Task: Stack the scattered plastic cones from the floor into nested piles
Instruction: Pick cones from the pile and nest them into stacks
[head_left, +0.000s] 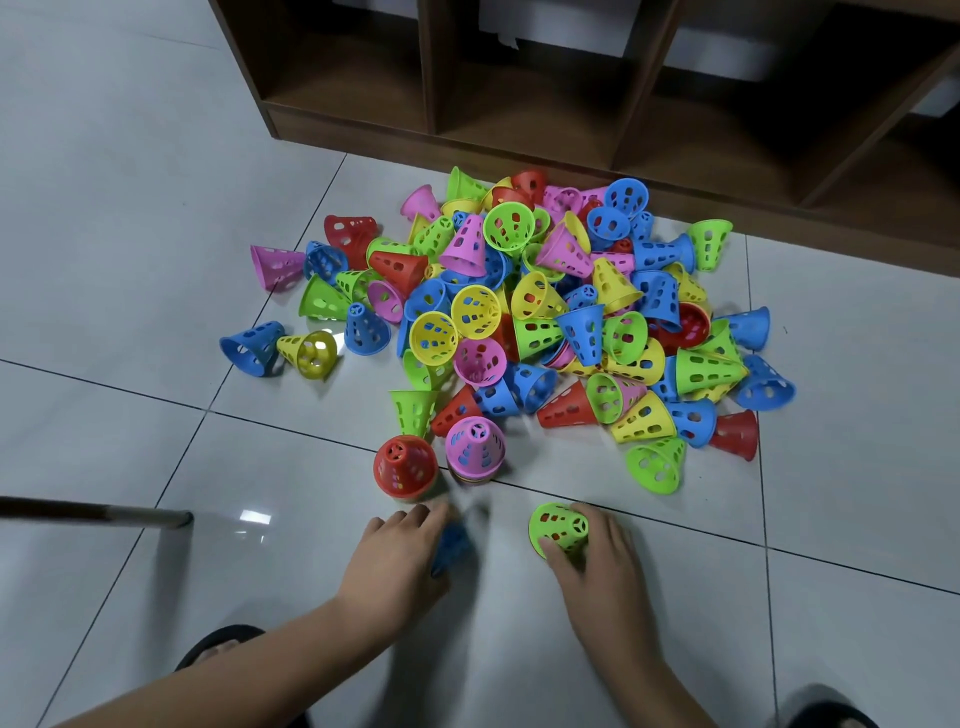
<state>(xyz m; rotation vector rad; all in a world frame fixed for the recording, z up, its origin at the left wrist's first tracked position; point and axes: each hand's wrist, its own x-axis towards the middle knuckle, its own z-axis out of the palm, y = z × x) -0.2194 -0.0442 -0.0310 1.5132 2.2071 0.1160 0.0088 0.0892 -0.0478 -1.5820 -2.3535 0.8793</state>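
Right grip (597, 561) is clasping a green cone (558, 527), lower centre; left grip (397, 553) is holding a blurred blue cone (453, 545). Pile (545, 312) is lying before a shelf (613, 150).

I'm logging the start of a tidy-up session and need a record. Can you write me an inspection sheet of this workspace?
Surface: pale glossy tiled floor with dark grout lines.
Job's things: large loose pile of perforated cones in five colours; a red cone and a pink cone stand upright at its near edge, with other rims showing beneath the pink one.
Clutter: thin pole reaching in from the left.
Hands: left hand holds a blurred blue cone; right hand grips a green cone.
Cables: nothing seen.
Surroundings: brown wooden shelf unit behind the pile; dark slipper at the bottom edge.
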